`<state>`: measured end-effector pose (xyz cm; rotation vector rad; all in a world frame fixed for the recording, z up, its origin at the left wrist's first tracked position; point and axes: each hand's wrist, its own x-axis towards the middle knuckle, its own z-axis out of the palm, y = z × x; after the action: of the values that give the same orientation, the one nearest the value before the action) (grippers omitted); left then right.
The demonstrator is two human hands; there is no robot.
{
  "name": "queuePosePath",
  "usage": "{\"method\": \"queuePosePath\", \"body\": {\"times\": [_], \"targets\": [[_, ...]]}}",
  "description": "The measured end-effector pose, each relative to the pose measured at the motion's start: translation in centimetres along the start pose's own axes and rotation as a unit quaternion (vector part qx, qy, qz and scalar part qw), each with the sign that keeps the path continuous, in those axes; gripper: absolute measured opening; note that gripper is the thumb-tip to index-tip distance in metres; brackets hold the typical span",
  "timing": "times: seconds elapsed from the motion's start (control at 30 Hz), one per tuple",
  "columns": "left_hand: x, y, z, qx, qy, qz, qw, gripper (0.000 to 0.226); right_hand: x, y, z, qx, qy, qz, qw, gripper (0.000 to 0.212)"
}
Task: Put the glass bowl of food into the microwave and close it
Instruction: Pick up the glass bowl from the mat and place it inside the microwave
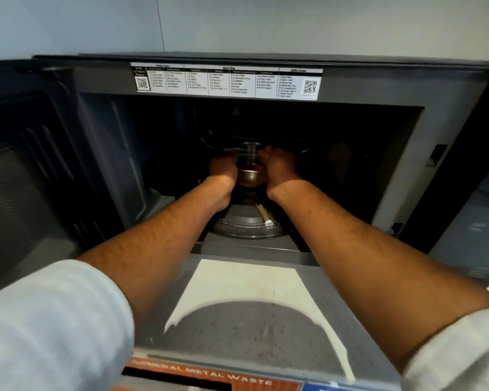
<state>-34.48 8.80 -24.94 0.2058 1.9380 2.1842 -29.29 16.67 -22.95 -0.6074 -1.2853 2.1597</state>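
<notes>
Both hands hold the glass bowl inside the open microwave.

The left hand [223,168] and the right hand [280,166] are deep in the dark cavity of the microwave [401,153], one on each side of the glass bowl [249,167], and the fingers of both are closed around its sides. The bowl has brown food in its lower part and it is above the round glass turntable [247,225]; I cannot tell if it already touches the turntable. The microwave door [26,176] stands open on the left. A white label with small text and QR codes [229,81] is on the frame above the opening. Both arms are bare up to the white sleeves [54,328]. Below, at the near edge, an orange sign [209,375] reads "METAL WASTE".
</notes>
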Motion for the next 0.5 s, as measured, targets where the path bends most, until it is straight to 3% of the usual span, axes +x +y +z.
{"method": "queuePosePath", "body": {"times": [0.27, 0.5], "targets": [[0.7, -0.2, -0.1, 0.003, 0.003, -0.004, 1.000, 0.031, 1.5, 0.5, 0.3, -0.018, 0.013, -0.001, 1.000, 0.036], [0.3, 0.2, -0.3, 0.006, 0.002, 0.004, 1.000, 0.034, 1.3, 0.8, -0.2, -0.042, 0.007, -0.001, 0.999, 0.030]]}}
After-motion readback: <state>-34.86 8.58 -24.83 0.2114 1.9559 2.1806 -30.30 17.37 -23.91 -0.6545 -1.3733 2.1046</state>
